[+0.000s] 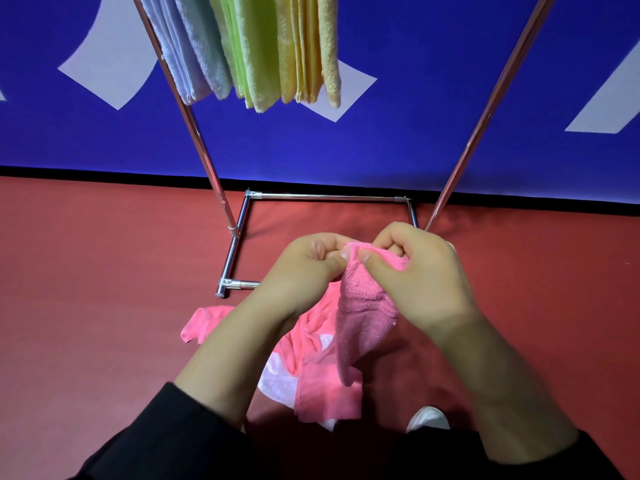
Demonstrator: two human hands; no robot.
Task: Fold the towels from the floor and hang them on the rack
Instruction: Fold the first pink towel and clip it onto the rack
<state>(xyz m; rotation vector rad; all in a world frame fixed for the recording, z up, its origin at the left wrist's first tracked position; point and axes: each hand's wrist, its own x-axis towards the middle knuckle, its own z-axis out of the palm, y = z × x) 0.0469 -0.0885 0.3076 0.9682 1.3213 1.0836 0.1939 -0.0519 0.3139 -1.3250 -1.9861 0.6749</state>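
Pinching pink towel (363, 306) edge btwn both hands

Red floor (104, 306), pink towels (325, 396), rack base (239, 237)

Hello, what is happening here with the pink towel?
A person pinches the top edge of a pink towel with the left hand and right hand, holding it above more pink and white towels on the floor. Blue, green and yellow towels already hang on the rack.
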